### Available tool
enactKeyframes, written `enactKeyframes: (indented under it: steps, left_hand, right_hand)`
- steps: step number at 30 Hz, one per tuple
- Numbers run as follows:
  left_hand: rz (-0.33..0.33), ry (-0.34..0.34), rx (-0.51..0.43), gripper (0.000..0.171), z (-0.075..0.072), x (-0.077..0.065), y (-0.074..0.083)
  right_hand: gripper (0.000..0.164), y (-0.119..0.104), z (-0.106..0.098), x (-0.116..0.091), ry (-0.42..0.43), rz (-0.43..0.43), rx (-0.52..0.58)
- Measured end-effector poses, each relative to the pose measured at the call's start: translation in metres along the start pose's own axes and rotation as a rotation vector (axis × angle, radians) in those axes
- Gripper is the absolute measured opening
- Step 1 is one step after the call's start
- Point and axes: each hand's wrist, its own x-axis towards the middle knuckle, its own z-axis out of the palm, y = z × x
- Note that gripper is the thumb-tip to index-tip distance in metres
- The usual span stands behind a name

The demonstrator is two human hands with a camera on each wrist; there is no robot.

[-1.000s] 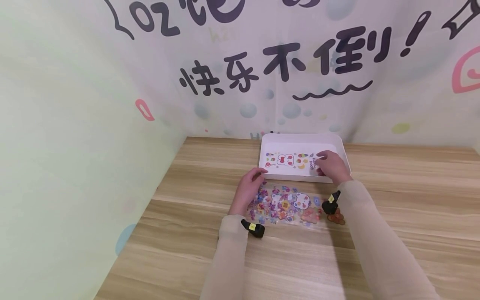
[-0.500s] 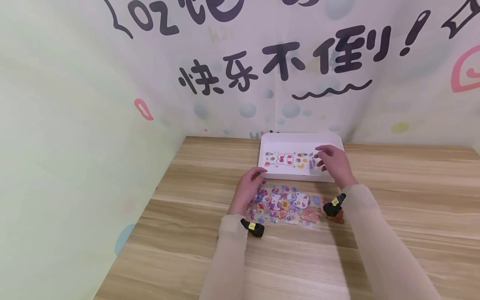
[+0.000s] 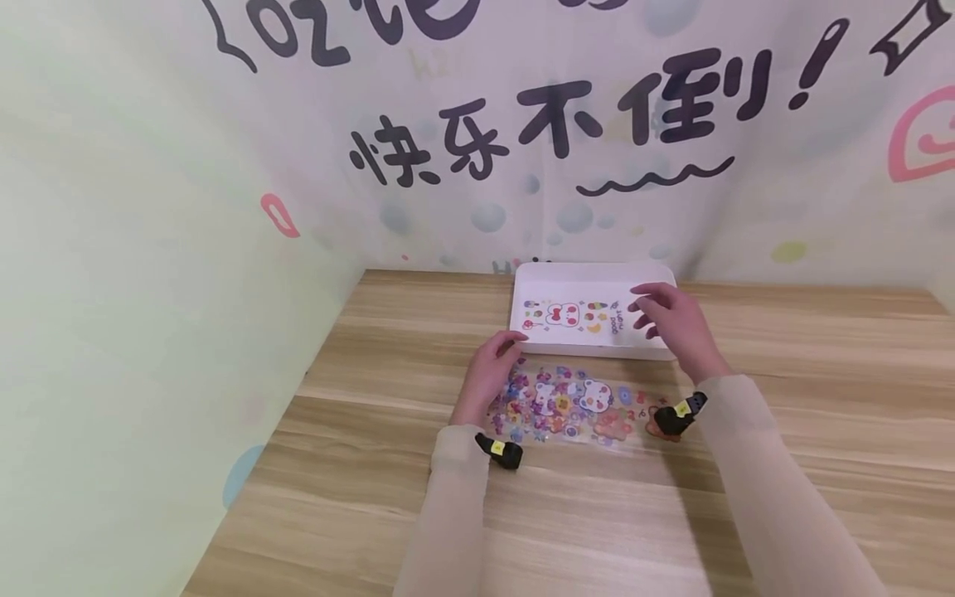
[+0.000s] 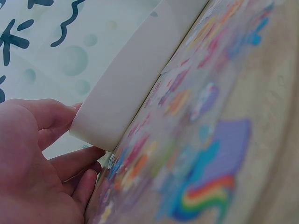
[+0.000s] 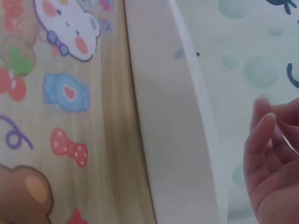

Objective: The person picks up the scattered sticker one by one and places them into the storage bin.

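A shallow white tray (image 3: 594, 351) stands near the back of the table, with a rabbit sticker (image 3: 562, 315) and small fruit, moon and lettering stickers on its floor. My left hand (image 3: 488, 373) holds the tray's front left corner; in the left wrist view one finger lies at the rim and others curl by the bottom edge. Over the tray's right side hovers my right hand (image 3: 677, 325), fingers loosely bent and apart, holding nothing. In front of the tray lie clear sticker sheets (image 3: 567, 402) with bears, bows and a rainbow.
The wood-grain table (image 3: 597, 514) meets a printed cloth wall (image 3: 448, 224) right behind the tray. A pale wall (image 3: 149, 332) rises on the left. Brown bear stickers (image 3: 660, 427) lie partly under the right wrist camera (image 3: 681, 413).
My right hand has lifted off the stickers at the tray's right side and moved slightly right, uncovering the lettering. The left hand stays at the tray's corner.
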Motion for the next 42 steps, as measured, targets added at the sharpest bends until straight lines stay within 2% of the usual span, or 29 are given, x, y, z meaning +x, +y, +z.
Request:
enactKeyframes:
  steps: [11,17,22,27,33,39,42]
  left_hand:
    - [-0.011,0.004,0.017,0.018,0.002,0.000,0.001]
    - [-0.003,0.001,0.017,0.019,0.001,0.000,-0.001]
    - [-0.016,-0.007,0.012,0.020,0.002,0.002,-0.002]
    - [0.006,-0.015,0.008,0.021,0.001,0.004,0.000]
    - [0.017,-0.004,0.001,0.020,-0.003,0.006,-0.001]
    - [-0.002,-0.008,-0.007,0.020,0.000,0.005,-0.001]
    - [-0.008,-0.019,-0.002,0.020,0.002,0.004,0.000]
  right_hand:
    - [0.037,-0.001,-0.007,-0.026,-0.030,-0.015,-0.029]
    - [0.038,0.005,-0.012,-0.044,-0.083,-0.003,-0.075]
    - [0.042,0.012,-0.019,-0.057,-0.167,-0.008,-0.187]
    - [0.042,0.016,-0.025,-0.065,-0.221,-0.021,-0.342]
    - [0.040,0.018,-0.022,-0.068,-0.282,-0.035,-0.528]
    - [0.057,0.017,-0.014,-0.070,-0.347,-0.019,-0.691]
    - [0.064,0.016,-0.011,-0.077,-0.355,0.020,-0.786]
